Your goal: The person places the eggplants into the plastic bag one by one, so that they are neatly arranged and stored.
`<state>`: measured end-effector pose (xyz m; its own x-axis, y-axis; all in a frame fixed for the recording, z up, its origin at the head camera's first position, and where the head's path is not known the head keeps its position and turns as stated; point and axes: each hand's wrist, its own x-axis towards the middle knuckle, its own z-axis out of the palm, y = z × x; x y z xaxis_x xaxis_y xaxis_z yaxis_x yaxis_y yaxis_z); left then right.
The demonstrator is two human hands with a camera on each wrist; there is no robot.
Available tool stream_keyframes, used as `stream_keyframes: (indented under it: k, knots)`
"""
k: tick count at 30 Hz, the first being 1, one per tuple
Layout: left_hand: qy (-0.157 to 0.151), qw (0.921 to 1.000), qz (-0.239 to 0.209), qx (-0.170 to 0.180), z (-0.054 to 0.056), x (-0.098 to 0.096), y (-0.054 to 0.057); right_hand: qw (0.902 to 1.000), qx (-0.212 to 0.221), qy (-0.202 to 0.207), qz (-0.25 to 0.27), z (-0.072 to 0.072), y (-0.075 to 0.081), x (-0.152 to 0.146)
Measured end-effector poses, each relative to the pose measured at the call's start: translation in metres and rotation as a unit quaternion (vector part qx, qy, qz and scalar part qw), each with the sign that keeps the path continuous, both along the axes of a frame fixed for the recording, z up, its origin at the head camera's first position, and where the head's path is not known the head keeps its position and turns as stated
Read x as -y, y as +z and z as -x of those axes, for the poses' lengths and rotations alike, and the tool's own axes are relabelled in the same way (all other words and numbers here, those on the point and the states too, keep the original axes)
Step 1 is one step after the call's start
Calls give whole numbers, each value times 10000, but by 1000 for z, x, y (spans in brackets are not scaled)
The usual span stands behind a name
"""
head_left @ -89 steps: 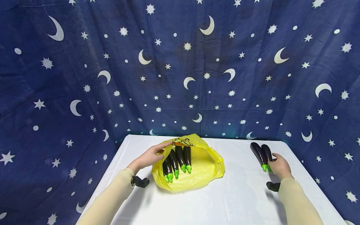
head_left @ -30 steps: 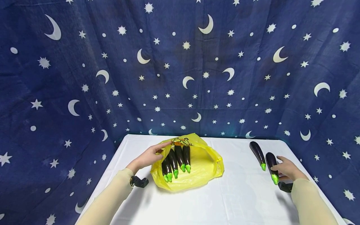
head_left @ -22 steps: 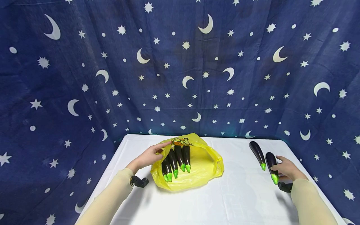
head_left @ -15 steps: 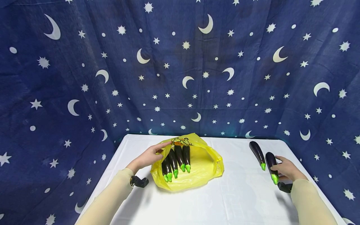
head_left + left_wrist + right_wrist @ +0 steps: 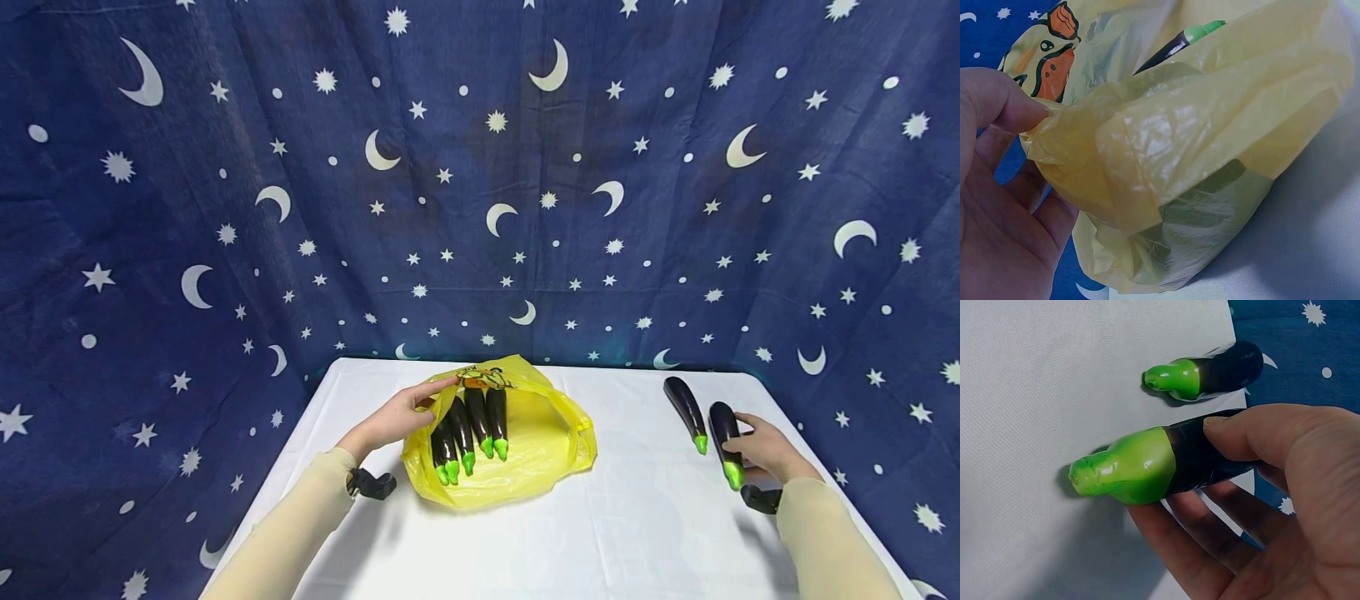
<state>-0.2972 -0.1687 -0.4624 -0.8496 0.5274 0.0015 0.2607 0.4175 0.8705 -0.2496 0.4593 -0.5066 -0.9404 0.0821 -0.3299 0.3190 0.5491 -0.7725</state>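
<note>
A yellow plastic bag (image 5: 536,458) lies with its mouth toward me, several dark eggplants (image 5: 462,429) with green stem ends inside. My left hand (image 5: 393,419) pinches the bag's edge at its upper left; thumb and fingers close on the film (image 5: 1054,128) in the left wrist view. Far to the right, my right hand (image 5: 763,446) grips an eggplant (image 5: 722,423), thumb on one side and fingers on the other. The right wrist view shows its green end (image 5: 1138,465) pointing away from the palm. Another eggplant (image 5: 684,408) lies just left of it.
A white-covered table (image 5: 540,558) carries everything. Behind and along both sides hangs a dark blue cloth (image 5: 465,167) with moons and stars. A wide stretch of white tabletop separates the bag from the two eggplants at right.
Three seconds ago the two right-hand eggplants lay close together. My right hand has since drawn one right and nearer me, leaving a gap. The left hand and bag stay put.
</note>
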Motion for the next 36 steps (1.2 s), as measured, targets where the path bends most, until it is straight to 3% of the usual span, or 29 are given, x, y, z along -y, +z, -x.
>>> stream_keyframes:
  k: [13,19,31,36]
  knots:
    - [10,10000,42,34,-1,-1,1,9983,-574,-101,-77,10,7,8]
    - [43,9999,66,95,-2,-3,0,9950,-927,61,362,10,14,23]
    - [73,9999,73,106,-1,-4,-1,9916,-963,214,837,17,18,56]
    - [82,9999,84,80,0,-3,-1,9846,-1064,419,1321,17,21,73]
